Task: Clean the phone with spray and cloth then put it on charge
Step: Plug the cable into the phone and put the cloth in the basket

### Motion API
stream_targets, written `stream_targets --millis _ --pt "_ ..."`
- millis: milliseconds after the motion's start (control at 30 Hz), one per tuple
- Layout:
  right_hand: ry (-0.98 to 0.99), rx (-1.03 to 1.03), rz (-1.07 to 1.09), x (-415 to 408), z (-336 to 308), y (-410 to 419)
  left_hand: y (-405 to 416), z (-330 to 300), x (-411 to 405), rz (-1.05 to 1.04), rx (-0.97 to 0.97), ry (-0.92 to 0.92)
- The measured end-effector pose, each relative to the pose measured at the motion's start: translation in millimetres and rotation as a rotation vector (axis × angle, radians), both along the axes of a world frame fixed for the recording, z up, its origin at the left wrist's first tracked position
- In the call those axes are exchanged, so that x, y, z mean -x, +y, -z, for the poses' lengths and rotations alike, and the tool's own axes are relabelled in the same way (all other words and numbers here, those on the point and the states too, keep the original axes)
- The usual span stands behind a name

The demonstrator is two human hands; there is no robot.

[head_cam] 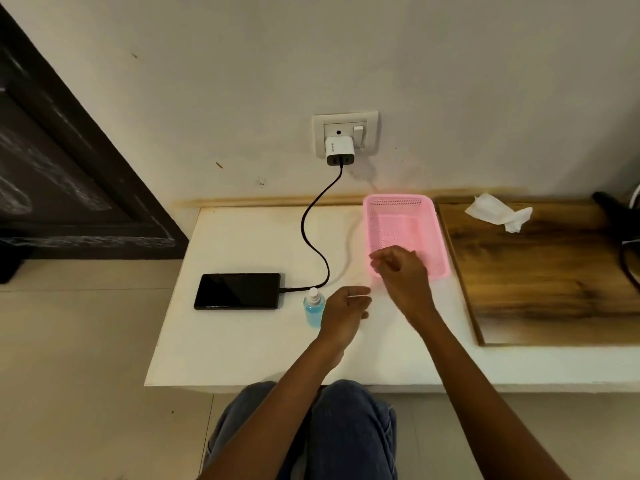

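Already the phone (238, 291) lies flat on the counter (242, 348), cable (313, 237) plugged in. It looks stiff, smooth and slippery; I'd grip its long edges. Both the left hand (344, 315) and right hand (398, 268) hover loosely curled, holding nothing.

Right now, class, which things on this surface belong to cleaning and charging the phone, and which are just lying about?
Belongs to the job:
phone
spray bottle
white cloth
charger
black cable

Just lying about:
pink basket
wooden board
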State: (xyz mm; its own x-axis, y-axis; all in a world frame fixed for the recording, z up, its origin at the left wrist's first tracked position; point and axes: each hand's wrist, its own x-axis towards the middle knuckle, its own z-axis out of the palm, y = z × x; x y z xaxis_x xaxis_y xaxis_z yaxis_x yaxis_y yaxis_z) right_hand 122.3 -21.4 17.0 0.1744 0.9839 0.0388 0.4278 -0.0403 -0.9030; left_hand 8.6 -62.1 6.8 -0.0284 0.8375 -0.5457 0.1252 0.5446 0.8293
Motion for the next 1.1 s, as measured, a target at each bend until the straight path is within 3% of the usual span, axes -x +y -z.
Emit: stream_targets --millis 200,333,433,567,767,933,1100 --pt "-0.024 0.077 -0.253 60.4 0.2 -34.0 -23.2 2.9 30.5 -0.156 0.197 0.065" --pt "-0.144 0.12 -0.361 77.8 11.9 -37.9 -38.5 5.8 52.9 -0.25 0.126 0.11" --pt "-0.2 0.178 -0.259 81.5 21.3 -38.8 -40.9 3.8 62.4 -0.207 0.081 0.078" --pt "-0.054 0.214 -0.168 71.9 19.4 -39.1 -39.5 -1.5 58.0 -0.035 -0.008 -0.017" --pt "-0.023 -0.061 -0.044 25.0 -29.6 -15.1 -16.7 -15.3 30.0 0.122 -0.142 -0.169" --pt "-0.198 -0.192 0.141 -19.2 -53.4 36.4 20.0 -26.3 5.7 0.225 -0.221 -0.075" --pt "-0.286 -0.097 0.197 -44.0 -32.8 85.2 38.0 -12.5 -9.7 0.396 -0.226 0.117"
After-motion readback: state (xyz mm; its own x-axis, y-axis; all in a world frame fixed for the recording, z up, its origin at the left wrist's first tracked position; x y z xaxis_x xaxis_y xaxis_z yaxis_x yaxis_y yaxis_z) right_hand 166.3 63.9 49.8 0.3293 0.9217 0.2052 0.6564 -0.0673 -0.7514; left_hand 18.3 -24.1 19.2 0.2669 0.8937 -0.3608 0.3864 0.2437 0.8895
